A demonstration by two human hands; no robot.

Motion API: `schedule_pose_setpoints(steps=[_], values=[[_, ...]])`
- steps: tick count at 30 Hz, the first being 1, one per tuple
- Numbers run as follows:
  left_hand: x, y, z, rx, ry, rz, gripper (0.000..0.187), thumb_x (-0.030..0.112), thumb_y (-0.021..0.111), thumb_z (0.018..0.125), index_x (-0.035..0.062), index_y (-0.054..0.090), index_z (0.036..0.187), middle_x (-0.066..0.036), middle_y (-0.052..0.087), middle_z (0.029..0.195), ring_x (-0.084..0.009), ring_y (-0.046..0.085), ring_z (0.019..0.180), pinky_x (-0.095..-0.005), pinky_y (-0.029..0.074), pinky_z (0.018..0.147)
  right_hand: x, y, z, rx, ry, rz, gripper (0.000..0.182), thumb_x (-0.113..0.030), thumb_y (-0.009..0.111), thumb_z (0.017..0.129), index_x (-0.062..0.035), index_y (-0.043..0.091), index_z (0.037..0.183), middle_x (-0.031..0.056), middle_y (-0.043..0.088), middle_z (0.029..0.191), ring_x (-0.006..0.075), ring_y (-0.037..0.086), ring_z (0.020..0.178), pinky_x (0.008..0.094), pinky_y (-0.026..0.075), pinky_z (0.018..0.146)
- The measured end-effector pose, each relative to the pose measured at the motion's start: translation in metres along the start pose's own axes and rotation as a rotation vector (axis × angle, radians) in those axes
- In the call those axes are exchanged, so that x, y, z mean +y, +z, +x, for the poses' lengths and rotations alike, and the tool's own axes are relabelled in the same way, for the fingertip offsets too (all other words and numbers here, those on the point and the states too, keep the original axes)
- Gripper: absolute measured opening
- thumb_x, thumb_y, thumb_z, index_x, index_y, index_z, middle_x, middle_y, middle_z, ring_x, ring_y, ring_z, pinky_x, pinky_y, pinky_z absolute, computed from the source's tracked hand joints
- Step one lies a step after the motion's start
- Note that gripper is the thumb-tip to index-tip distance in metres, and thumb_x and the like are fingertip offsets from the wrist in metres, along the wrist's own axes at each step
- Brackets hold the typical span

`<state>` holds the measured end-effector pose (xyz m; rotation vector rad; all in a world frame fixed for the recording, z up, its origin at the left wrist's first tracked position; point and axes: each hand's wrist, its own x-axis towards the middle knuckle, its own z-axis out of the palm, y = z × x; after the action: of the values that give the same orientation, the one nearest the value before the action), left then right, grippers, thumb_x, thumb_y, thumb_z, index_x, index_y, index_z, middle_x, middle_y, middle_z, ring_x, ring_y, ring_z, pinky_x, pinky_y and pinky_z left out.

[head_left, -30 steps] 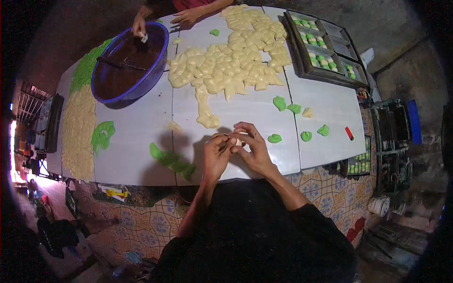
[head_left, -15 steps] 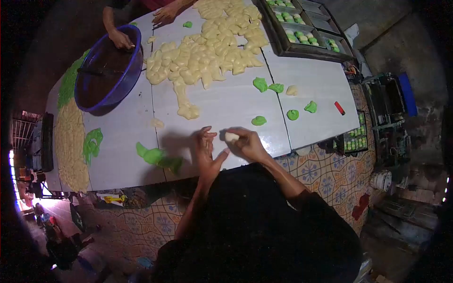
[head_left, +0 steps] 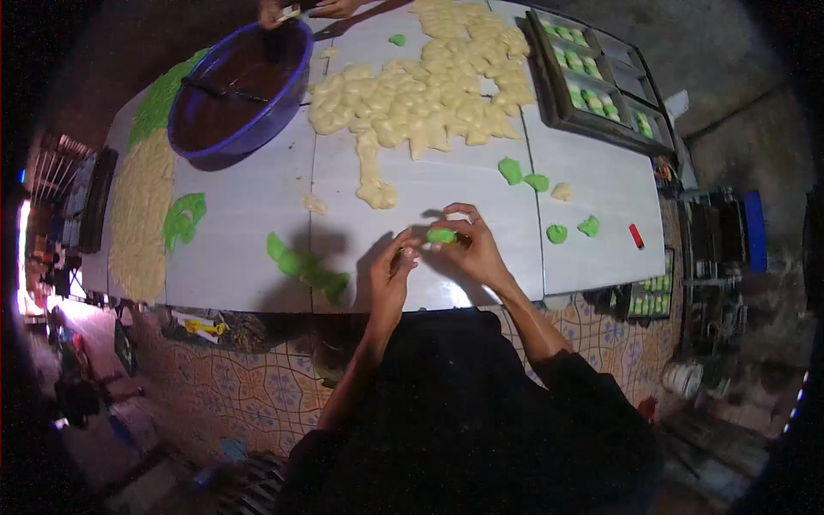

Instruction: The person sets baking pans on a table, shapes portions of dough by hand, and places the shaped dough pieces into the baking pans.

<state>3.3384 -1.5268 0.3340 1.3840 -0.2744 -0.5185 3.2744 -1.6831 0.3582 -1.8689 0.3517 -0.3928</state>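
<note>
In the head view, my right hand [head_left: 476,247] grips a small piece of green dough [head_left: 441,234] between thumb and fingers, just above the white table. Whether the pale ball is still behind it, I cannot make out. My left hand [head_left: 393,268] is close by on the left, fingers loosely bent and apart, with nothing plainly held. Left of it lies a stretched strip of green dough [head_left: 307,271], partly in shadow. Beyond my hands, a tongue of cream dough [head_left: 375,190] runs down from a large spread of cream dough [head_left: 421,99].
Small green lumps [head_left: 557,233] and a red lighter [head_left: 636,236] lie to the right. A divided tray [head_left: 584,122] of green and cream balls stands at the back right. Far left, a blue basin [head_left: 296,90] with dark contents sits near another person's hands [head_left: 335,9].
The green lump that lay beyond my right hand is gone from the table, and green dough now shows in that hand where a pale ball was. The other person's hand has moved up the basin.
</note>
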Motion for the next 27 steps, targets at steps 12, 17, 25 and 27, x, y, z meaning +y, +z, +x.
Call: schedule_pose_setpoints(steps=[12, 17, 25, 27], values=[[0.026, -0.023, 0.039, -0.004, -0.343, -1.132, 0.018, 0.008, 0.059, 0.089, -0.0009, 0.061, 0.105, -0.006, 0.064, 0.097, -0.0153, 0.062, 0.090, -0.0286, 0.051, 0.080, -0.028, 0.073, 0.061, -0.196, -0.272, 0.234, 0.039, -0.039, 0.056, 0.091, -0.0048, 0.066, 0.106, 0.0129, 0.045, 0.125, 0.0275, 0.039, 0.118, 0.0403, 0.032, 0.102], [0.060, -0.052, 0.090, -0.562, -0.166, -1.345, 0.084, 0.064, 0.053, 0.082, -0.0010, 0.042, 0.134, -0.017, 0.056, 0.121, -0.0323, 0.055, 0.109, -0.0445, 0.044, 0.095, -0.008, 0.064, 0.106, -0.536, 0.042, 0.561, 0.096, -0.046, 0.075, 0.075, -0.0045, 0.022, 0.143, 0.0107, 0.038, 0.137, 0.0226, 0.030, 0.131, 0.0372, 0.029, 0.105], [0.145, -0.214, 0.387, 0.206, 0.354, 0.802, 0.078, 0.064, 0.027, 0.095, -0.0007, 0.070, 0.091, -0.001, 0.063, 0.068, -0.0158, 0.057, 0.061, -0.0361, 0.046, 0.056, 0.012, 0.067, 0.138, -0.177, 0.034, 0.562, 0.109, -0.067, 0.067, 0.071, -0.0168, 0.012, 0.151, 0.0088, 0.027, 0.144, 0.0211, 0.040, 0.113, 0.0351, 0.044, 0.086], [0.107, -0.233, 0.415, 0.165, 0.414, 0.884, 0.082, 0.069, 0.024, 0.092, -0.0001, 0.069, 0.089, 0.000, 0.060, 0.065, -0.0166, 0.054, 0.057, -0.0359, 0.045, 0.054, 0.018, 0.073, 0.136, -0.140, 0.103, 0.608, 0.108, -0.066, 0.067, 0.072, -0.0169, 0.013, 0.151, 0.0087, 0.030, 0.142, 0.0213, 0.041, 0.113, 0.0358, 0.043, 0.086]])
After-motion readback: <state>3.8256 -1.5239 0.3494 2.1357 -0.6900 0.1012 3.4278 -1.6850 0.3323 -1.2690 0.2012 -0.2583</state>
